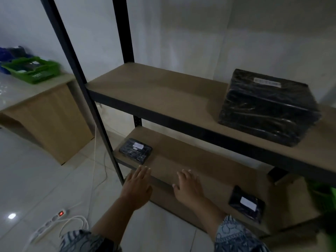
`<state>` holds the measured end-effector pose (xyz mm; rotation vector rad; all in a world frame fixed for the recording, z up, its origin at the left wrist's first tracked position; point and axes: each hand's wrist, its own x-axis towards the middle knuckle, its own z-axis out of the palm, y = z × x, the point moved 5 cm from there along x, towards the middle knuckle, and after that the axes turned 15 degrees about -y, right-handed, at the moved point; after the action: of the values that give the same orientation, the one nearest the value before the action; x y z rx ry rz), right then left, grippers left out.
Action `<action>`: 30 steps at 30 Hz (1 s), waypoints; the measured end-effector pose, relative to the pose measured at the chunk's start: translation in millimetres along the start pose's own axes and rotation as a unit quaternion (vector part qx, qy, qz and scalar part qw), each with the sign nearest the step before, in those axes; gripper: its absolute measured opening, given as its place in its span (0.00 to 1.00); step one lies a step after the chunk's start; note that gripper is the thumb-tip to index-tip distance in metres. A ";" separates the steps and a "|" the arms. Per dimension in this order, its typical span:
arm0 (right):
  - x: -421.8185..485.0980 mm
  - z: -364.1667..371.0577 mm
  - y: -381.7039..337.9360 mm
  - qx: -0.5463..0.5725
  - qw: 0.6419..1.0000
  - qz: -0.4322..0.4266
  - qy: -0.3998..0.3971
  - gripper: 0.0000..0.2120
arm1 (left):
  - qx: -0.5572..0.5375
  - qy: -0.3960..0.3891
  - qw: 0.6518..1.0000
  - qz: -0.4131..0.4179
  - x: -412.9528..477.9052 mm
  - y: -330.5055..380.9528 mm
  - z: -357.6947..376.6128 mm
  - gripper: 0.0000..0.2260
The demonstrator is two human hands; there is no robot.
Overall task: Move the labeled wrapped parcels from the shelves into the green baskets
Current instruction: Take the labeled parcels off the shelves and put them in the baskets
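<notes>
A small black wrapped parcel (135,151) with a white label lies at the left end of the middle shelf (190,157). My left hand (137,186) hovers just below and in front of it, fingers apart, holding nothing. My right hand (188,186) is open too, over the front edge of the same shelf. A large black wrapped parcel (269,108) with a label sits on the upper shelf (160,88) at the right. Another small labeled parcel (247,203) lies on the lowest shelf. A green basket (31,69) with dark items inside stands on a cabinet far left.
Black metal shelf posts (87,99) rise at the left of the rack. A wooden cabinet (52,120) stands left of it. A white power strip (51,222) and cables lie on the tiled floor. Something green (325,195) shows at the right edge.
</notes>
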<state>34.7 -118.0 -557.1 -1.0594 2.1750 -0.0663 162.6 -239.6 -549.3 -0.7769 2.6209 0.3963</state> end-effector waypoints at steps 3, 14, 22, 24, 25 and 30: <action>19.0 6.1 -24.6 0.025 0.999 0.030 0.006 0.27 | 0.007 -0.008 1.000 0.014 16.3 -46.2 -8.4 0.28; 89.5 17.4 -67.1 0.039 0.996 0.072 -0.031 0.27 | -0.015 -0.014 0.999 0.027 77.2 -136.9 -3.4 0.27; 171.5 31.1 -79.9 0.050 0.996 0.078 -0.005 0.27 | -0.033 -0.007 0.999 0.008 134.9 -194.0 33.4 0.28; 199.3 33.6 -84.7 0.075 0.994 0.081 0.017 0.29 | -0.033 -0.001 0.999 0.010 154.6 -207.8 45.6 0.27; 213.7 36.0 -86.6 0.098 0.991 0.085 0.027 0.31 | -0.028 -0.001 1.000 0.010 164.7 -214.7 53.7 0.27; 278.7 49.9 -86.7 0.211 0.970 0.094 0.069 0.43 | -0.016 0.069 0.997 0.030 206.9 -233.8 82.0 0.22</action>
<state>7.7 -360.3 -725.2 -0.6190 2.2368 -0.5057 157.2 -493.9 -748.0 -0.7624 2.7774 0.4157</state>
